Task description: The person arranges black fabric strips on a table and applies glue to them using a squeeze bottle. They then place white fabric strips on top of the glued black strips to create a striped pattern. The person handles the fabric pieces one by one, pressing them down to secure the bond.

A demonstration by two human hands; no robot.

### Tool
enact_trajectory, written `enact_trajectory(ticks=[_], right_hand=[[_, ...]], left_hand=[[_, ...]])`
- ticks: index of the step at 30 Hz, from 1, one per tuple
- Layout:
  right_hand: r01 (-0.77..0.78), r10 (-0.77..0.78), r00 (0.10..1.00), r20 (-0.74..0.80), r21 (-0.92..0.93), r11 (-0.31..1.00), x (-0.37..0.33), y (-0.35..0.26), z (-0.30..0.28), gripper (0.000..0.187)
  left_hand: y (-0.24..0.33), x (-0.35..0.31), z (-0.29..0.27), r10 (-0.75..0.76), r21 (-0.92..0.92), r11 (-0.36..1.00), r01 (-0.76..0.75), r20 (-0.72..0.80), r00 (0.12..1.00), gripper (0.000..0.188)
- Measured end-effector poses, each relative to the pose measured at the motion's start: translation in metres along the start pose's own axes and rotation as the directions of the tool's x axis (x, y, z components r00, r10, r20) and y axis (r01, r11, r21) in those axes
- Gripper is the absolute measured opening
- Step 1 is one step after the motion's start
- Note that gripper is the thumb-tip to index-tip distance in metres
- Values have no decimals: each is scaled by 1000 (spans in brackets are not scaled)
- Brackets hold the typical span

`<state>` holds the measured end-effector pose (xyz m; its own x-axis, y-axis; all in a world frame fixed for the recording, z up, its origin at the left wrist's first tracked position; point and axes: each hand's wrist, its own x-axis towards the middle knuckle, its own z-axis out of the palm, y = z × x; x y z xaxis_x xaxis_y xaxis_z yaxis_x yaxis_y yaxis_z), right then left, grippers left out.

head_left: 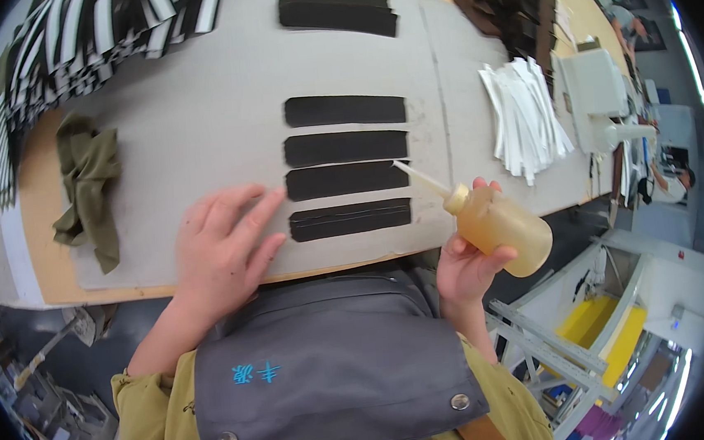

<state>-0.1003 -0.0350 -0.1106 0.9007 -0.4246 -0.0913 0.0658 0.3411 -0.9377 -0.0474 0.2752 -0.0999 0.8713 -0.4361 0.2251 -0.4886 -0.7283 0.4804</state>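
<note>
My right hand (pixel 475 260) is wrapped round a squeeze bottle (pixel 506 228) of amber liquid with a long thin nozzle. The nozzle's tip meets the upper right edge of a black strip (pixel 349 180). At that strip's left end, my left hand (pixel 226 242) lies with fingers spread, a fingertip close to or touching its edge. Nearest me is another black strip (pixel 350 220) with a thin line running along it. Farther away, two more black strips (pixel 346 147) lie parallel in the same column.
A stack of black strips (pixel 336 14) sits at the far side of the grey board (pixel 194 108). White strips (pixel 526 119) and dark brown cloth (pixel 517 8) lie to the right. Olive cloth (pixel 89 183) and striped pieces (pixel 105 28) are on the left. Other people (pixel 672 186) show at far right.
</note>
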Motion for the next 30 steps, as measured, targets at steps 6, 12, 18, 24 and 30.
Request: enact_trajectory(ticks=[6, 12, 18, 24, 30], right_hand=[[32, -47, 995, -91, -158, 987, -3, -10, -13, 121], [37, -61, 994, -95, -237, 971, -4, -5, -11, 127], [33, -51, 997, -59, -279, 960, -6, -5, -7, 128], [-11, 4, 1000, -25, -301, 953, -11, -3, 2, 132], [-38, 61, 995, 84, -250, 968, -14, -3, 14, 123]], left_hand=[[3, 6, 2, 7, 40, 999, -8, 30, 1000, 42], [4, 8, 2, -3, 21, 1000, 3, 21, 1000, 36], [2, 6, 4, 11, 53, 999, -11, -9, 1000, 37], [3, 7, 2, 9, 21, 1000, -9, 0, 1000, 37], [0, 5, 4, 20, 11, 1000, -19, -23, 1000, 39]])
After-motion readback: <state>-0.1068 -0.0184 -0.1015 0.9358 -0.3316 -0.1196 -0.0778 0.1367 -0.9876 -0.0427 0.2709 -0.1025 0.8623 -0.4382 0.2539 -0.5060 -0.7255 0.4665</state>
